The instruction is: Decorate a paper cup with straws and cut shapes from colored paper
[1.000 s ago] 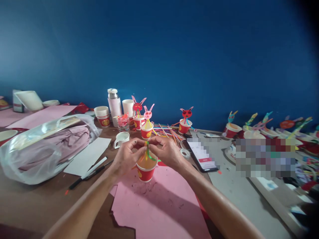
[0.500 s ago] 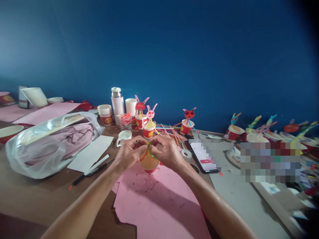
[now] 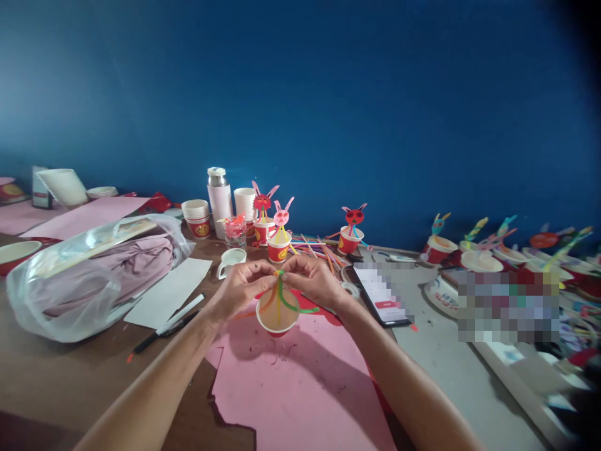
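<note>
Over a paper cup, my left hand and my right hand meet, thumbs and fingers pinched on the gathered top of thin coloured strips. A green strip curves out over the cup's right rim. The yellow strip runs down into the cup, and an orange strip reaches out to the left. Fingers partly cover the join. The cup stands on a pink paper sheet. Just beyond is a red cup topped by a pink rabbit face.
To the left lie a plastic bag, a white card and pens. Behind stand a flask, stacked cups and a white mug. On the right are a phone, a tape roll and several decorated cups.
The strips have spread: the green one now stretches to the right past the cup rim and the orange one to the left. Both hands stay pinched at the top; the view shifted slightly.
</note>
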The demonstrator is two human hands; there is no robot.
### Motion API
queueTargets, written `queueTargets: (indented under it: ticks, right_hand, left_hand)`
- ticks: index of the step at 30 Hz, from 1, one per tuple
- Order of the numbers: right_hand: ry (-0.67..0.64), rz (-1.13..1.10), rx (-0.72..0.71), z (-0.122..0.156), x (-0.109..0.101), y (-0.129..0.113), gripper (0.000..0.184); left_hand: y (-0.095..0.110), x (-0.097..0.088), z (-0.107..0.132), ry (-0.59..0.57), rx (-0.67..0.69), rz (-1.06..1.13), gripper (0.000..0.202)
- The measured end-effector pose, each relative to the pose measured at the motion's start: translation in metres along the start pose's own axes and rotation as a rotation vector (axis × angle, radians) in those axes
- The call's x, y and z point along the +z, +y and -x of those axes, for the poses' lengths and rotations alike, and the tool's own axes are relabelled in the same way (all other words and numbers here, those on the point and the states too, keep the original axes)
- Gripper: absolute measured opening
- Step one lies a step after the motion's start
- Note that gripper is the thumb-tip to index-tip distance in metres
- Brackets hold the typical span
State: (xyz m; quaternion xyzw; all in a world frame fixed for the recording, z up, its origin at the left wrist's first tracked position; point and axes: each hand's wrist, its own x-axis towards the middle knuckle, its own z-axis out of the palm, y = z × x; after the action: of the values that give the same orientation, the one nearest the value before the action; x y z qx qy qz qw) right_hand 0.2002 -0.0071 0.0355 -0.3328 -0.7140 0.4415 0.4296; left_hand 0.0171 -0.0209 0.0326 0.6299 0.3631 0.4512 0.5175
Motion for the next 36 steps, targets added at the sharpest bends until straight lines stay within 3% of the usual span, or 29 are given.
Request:
queueTargets:
  ticks: [3, 10, 17, 23, 31, 36]
  right_hand:
    - [0.066, 0.147, -0.045, 0.0, 0.002, -0.005, 0.011]
    - [0.048, 0.323, -0.111, 0.004, 0.006, -0.015, 0.008]
    - [0.091, 0.145, -0.053, 0.001, 0.008, 0.003, 0.009]
    - [0.079, 0.108, -0.025, -0.001, 0.009, 0.003, 0.016]
    - [0.054, 0.354, -0.034, 0.002, 0.013, -0.003, 0.013]
    - [0.026, 0.464, -0.117, 0.002, 0.013, -0.009, 0.012]
  left_hand:
    - [-0.004, 0.0, -0.001, 0.057, 0.055, -0.067, 0.02]
    - [-0.001, 0.003, 0.002, 0.11, 0.188, -0.258, 0.014]
    - [-0.002, 0.007, -0.001, 0.129, 0.041, -0.086, 0.02]
    - [-0.006, 0.004, -0.004, 0.183, 0.004, -0.002, 0.025]
    - [-0.002, 0.005, -0.004, 0.159, 0.057, -0.04, 0.019]
    - [0.002, 0.006, -0.002, 0.117, -0.012, 0.051, 0.019]
